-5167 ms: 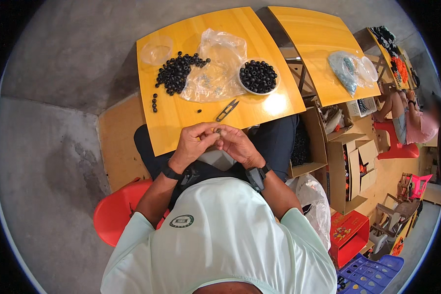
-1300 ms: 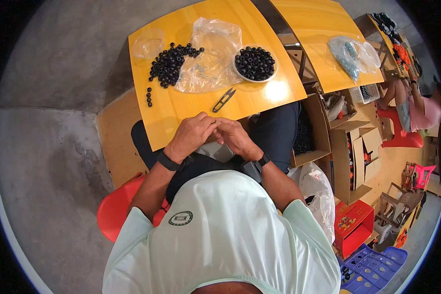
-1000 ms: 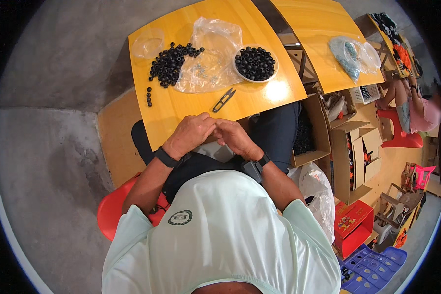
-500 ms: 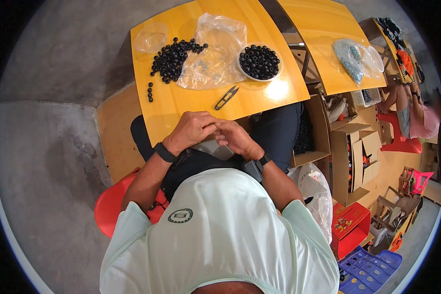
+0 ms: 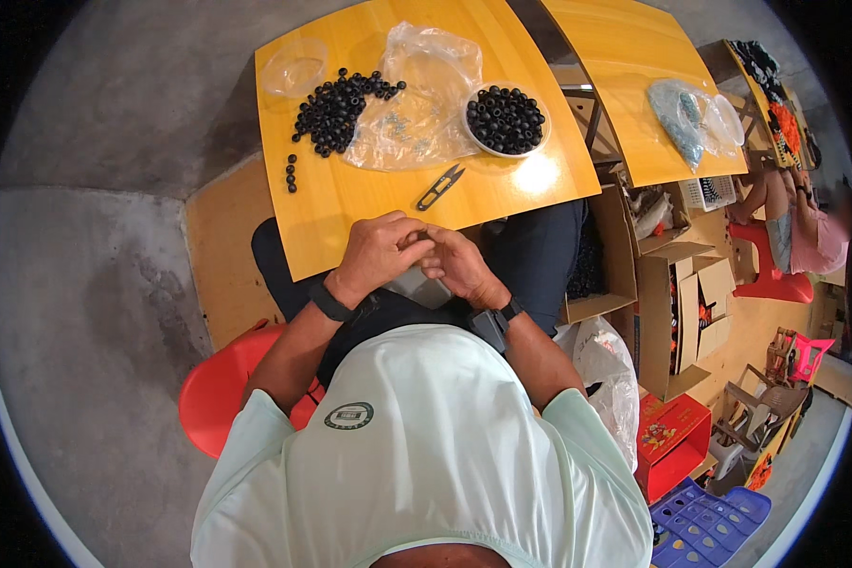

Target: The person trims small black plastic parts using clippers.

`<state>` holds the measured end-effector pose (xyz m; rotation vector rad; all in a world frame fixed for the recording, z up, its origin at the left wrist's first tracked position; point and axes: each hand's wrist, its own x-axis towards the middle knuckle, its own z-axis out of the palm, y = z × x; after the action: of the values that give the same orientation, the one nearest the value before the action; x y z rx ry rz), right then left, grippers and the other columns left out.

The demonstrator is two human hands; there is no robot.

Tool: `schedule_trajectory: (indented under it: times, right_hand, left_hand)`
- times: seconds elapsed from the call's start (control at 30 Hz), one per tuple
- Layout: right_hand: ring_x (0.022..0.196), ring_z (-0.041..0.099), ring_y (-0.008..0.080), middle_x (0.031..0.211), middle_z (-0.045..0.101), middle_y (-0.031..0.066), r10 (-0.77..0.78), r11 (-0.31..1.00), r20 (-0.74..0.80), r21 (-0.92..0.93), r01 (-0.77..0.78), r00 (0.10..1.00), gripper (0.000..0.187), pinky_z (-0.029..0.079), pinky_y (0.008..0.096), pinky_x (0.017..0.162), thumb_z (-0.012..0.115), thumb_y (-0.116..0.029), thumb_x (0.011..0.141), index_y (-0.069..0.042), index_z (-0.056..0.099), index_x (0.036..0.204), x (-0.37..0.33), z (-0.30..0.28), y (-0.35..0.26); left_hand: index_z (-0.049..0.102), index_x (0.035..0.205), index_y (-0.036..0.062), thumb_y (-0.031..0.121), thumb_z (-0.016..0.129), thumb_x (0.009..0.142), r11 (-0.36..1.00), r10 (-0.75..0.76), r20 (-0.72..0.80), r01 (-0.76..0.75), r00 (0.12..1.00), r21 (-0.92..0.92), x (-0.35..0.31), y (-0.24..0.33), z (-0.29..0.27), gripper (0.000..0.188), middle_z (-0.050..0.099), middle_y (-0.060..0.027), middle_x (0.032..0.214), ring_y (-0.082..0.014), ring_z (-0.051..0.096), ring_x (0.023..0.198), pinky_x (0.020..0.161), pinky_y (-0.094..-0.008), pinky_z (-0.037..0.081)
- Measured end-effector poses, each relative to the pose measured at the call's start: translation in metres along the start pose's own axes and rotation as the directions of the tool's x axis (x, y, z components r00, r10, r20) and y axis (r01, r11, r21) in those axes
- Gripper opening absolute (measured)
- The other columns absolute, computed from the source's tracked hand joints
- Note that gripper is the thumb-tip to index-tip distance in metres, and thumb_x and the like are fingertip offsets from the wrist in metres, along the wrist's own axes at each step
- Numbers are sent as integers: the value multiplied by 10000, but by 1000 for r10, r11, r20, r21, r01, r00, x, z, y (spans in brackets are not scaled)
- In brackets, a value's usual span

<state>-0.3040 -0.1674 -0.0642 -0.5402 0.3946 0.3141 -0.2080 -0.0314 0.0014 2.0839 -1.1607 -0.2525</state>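
Observation:
Just off the table's near edge, my left hand (image 5: 379,254) and my right hand (image 5: 459,265) meet at the fingertips, fingers curled and pinching. Between them shows a small dark spot that looks like a black bead (image 5: 422,236); the fingers hide most of it. Thread snips (image 5: 439,187) lie on the yellow table (image 5: 341,208) just beyond my hands. Farther left is a loose heap of black beads (image 5: 329,115), with a short row of beads (image 5: 291,174) beside it. A white bowl (image 5: 505,153) full of black beads stands to the right.
A clear plastic bag (image 5: 433,71) with small bits on it lies mid-table, and a clear tub (image 5: 293,68) at the far left. Right of me are a second table (image 5: 625,57), open cardboard boxes (image 5: 667,312), a blue crate (image 5: 710,521) and a seated person (image 5: 814,227).
My left hand has shifted slightly to the right and its fingers have closed in on the right hand's fingertips. The small dark spot now shows between them. Things on the table stay put.

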Motion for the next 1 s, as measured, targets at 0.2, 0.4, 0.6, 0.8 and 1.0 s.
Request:
schedule_trajectory:
  times: [0.2, 0.4, 0.6, 0.8, 1.0]
  right_hand:
    - [613, 364, 47, 838, 538, -44, -60, 998, -8, 32, 60, 998, 274, 269, 195, 514, 382, -308, 991, -95, 548, 1042, 0, -3, -1]
    - [605, 362, 49, 826, 531, -35, -78, 994, 88, 88, 70, 993, 263, 261, 202, 510, 381, -318, 985, -107, 530, 1034, 0, -2, -4]
    - [594, 311, 58, 740, 414, -57, -87, 978, 176, 204, 50, 981, 226, 246, 213, 504, 385, -282, 974, -113, 517, 1047, 4, -13, 1]
    - [581, 270, 61, 694, 324, -74, -57, 989, 81, 139, 46, 995, 199, 234, 215, 509, 391, -260, 977, -116, 523, 1016, -1, 1, -3]
    - [578, 288, 52, 684, 350, -80, -127, 992, 8, -12, 127, 992, 232, 231, 212, 506, 433, -300, 989, -108, 559, 956, 3, -1, 3]
  left_hand:
    - [703, 983, 71, 175, 760, 730, 992, -119, -61, 117, 991, -41, -4, 10, 6, 279, 648, -74, 746, -224, 634, 620, 578, -327, 513]
    - [649, 1093, -27, 155, 780, 786, 958, -215, 2, 211, 977, -195, -5, 4, 12, 380, 622, -53, 733, -89, 557, 635, 587, -256, 478]
    - [641, 1102, -38, 256, 681, 897, 833, -323, 129, 347, 937, -432, -4, -7, 23, 361, 612, -34, 735, -75, 546, 643, 594, -238, 472]
    - [672, 979, -20, 400, 549, 973, 797, -390, 226, 451, 892, -401, 6, -11, 24, 438, 639, -59, 717, -97, 573, 648, 586, -259, 467]
    - [682, 864, -35, 482, 535, 940, 831, -435, 260, 495, 862, -253, 16, 2, 21, 543, 659, -141, 663, -190, 637, 623, 594, -353, 493]
